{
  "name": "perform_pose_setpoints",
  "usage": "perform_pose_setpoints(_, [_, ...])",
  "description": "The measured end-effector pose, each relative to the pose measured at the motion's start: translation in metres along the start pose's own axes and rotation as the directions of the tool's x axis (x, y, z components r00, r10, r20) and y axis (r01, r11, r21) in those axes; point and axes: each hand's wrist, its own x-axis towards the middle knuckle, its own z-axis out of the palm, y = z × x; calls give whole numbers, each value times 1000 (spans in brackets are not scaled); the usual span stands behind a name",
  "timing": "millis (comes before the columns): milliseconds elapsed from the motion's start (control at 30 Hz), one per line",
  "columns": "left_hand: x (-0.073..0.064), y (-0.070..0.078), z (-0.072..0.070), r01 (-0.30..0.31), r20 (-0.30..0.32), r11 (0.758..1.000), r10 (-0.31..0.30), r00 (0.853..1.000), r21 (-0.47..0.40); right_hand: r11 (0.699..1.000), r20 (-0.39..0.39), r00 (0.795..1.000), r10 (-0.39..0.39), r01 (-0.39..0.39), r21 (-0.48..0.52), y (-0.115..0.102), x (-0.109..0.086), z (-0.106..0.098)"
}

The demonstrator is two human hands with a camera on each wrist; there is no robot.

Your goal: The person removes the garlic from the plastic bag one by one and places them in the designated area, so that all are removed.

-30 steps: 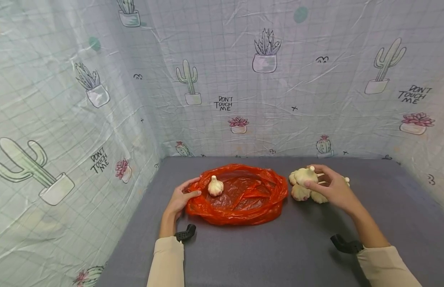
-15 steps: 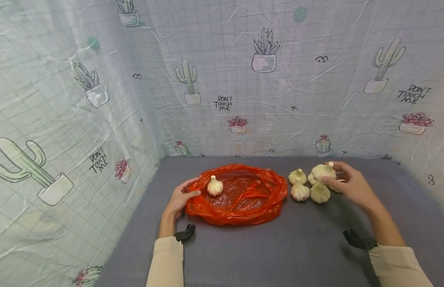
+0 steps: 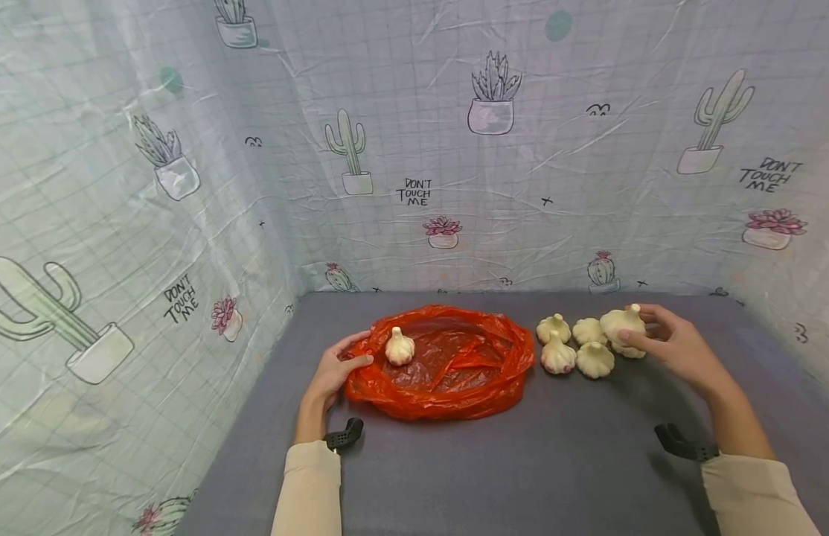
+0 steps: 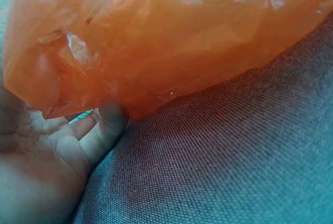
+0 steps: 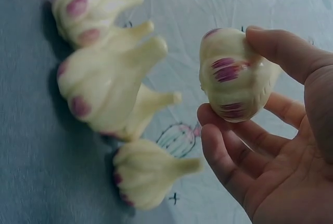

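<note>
A red plastic bag point(image 3: 448, 402) lies spread with its mouth facing up, and one garlic bulb point(image 3: 400, 348) sits inside at its left. My left hand point(image 3: 330, 372) holds the left rim, thumb over the edge; the left wrist view shows the thin, translucent plastic point(image 4: 171, 52) against the fingers. Between thumb and fingertips, my right hand point(image 3: 685, 353) pinches a garlic bulb point(image 5: 229, 78) with purple streaks, raised above the table at the right. Below and left of it, several more garlic bulbs point(image 3: 595, 360) stand in a close group, one partly hidden behind the held bulb.
Everything rests on a grey cloth-covered table point(image 3: 508, 476). A patterned curtain point(image 3: 555, 223) with cactus drawings rises along the back and sides. Each wrist carries a black camera mount point(image 3: 685, 444).
Holding the garlic bulb, my right hand has moved rightward over the group, uncovering more of the bulbs on the table. My left hand and the bag have stayed put.
</note>
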Motion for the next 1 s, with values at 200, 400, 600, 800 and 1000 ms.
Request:
perform_pose_setpoints(200, [0, 1, 0, -3, -1, 1000, 3, 1000, 13, 1000, 23, 999, 22, -22, -3, 17, 0, -6])
perform_pose_setpoints(400, [0, 2, -1, 6, -10, 1000, -6, 1000, 17, 998, 78, 995, 64, -63, -21, 31, -1, -9])
perform_pose_setpoints(600, [-1, 1, -1, -5, -2, 1000, 5, 1000, 8, 996, 110, 991, 75, -70, -45, 39, -2, -10])
perform_pose_setpoints(800, [-1, 1, -1, -4, -6, 1000, 4, 1000, 14, 996, 172, 982, 78, -68, -61, 47, -5, -10])
perform_pose_setpoints(1000, [0, 0, -1, 13, -11, 1000, -13, 1000, 13, 996, 206, 977, 61, -48, -72, 56, -4, -8])
